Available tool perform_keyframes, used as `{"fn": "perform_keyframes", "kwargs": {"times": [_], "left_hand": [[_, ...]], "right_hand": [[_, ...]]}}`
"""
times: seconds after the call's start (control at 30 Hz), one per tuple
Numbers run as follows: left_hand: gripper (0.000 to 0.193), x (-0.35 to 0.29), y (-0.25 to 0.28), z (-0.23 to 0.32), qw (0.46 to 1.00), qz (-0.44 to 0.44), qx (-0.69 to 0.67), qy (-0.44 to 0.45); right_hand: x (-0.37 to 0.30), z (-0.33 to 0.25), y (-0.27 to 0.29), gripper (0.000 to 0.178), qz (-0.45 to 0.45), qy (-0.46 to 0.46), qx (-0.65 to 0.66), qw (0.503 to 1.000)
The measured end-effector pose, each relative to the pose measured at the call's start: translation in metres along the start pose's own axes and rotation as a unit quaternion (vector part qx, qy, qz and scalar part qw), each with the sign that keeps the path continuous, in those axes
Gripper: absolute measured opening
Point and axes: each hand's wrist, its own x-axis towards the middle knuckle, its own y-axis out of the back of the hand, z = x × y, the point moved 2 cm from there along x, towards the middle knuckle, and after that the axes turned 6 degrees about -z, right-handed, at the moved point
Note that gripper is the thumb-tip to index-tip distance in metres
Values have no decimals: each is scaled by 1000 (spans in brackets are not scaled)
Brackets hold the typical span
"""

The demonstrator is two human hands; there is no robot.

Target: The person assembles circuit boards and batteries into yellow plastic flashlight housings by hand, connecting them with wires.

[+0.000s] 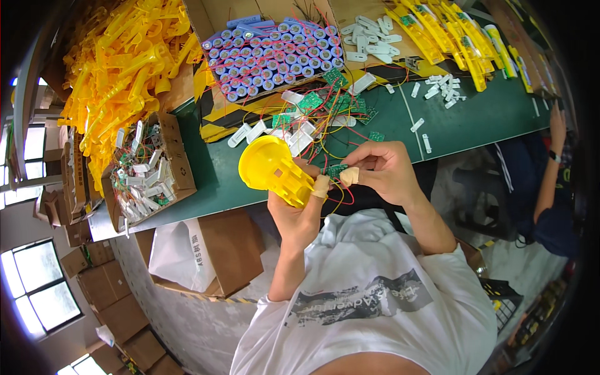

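My left hand (295, 215) is closed around a yellow plastic flashlight housing (267, 167), its wide round end up and to the left. My right hand (389, 174) pinches a small green circuit board (335, 170) beside the housing, and the left fingertips are close to the board too. Red and yellow wires (342, 195) hang from the board. Tan tape or bandages wrap fingertips on both hands. Just beyond my hands lies a loose pile of green circuit boards (310, 103), white plastic pieces (301, 137) and tangled wires on the green table.
Behind the pile, a cardboard box holds many blue cylindrical battery cells (269, 59). Yellow housings (125, 69) heap up at the far left, above a carton of white parts (182, 162). Yellow assembled pieces (437, 34) lie far right. A co-worker's arm (550, 162) reaches the table's right end.
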Motion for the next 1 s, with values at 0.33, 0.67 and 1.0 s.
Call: {"fn": "perform_keyframes", "kwargs": {"times": [0.33, 0.67, 1.0], "left_hand": [[31, -2, -5, -2, 999, 9, 29, -10], [46, 7, -6, 1, 994, -20, -53, 89], [54, 7, -9, -6, 987, -52, -85, 125]], "right_hand": [[-1, 3, 4, 21, 14, -7, -54, 998], [4, -20, 10, 15, 7, 44, -100, 994], [28, -21, -9, 15, -11, 59, 1, 998]]}}
